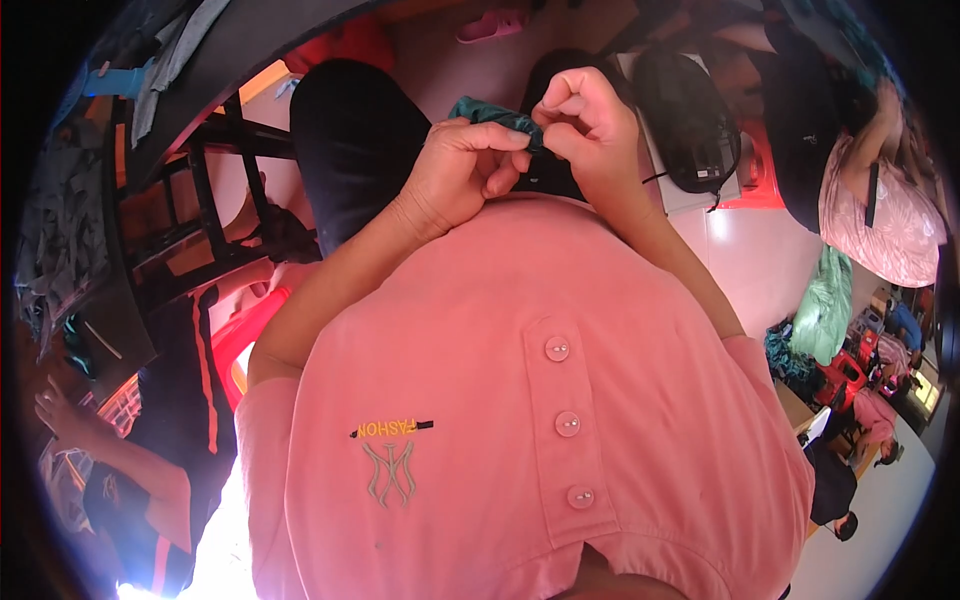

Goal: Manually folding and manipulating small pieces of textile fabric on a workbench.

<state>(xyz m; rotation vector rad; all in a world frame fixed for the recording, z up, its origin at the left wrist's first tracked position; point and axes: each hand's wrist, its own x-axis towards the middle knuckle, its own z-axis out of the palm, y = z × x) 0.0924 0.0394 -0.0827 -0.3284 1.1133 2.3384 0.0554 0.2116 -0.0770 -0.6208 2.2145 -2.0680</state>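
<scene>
Above my lap, a small bunched piece of dark green cloth is pinched between the thumb and fingers of my left hand. Close beside it, my right hand is closed, with its thumb and fingertips at the right end of the same cloth. Whether those fingertips also hold something small, such as a thread, is too fine to make out. Both wrists are near the front of my pink shirt, over my dark trousers.
At the left stands a dark table with grey cloth pieces. A black bag lies to the right of my hands. A pink clog is on the floor. Other people sit at both sides. Light green cloth hangs at the right.
</scene>
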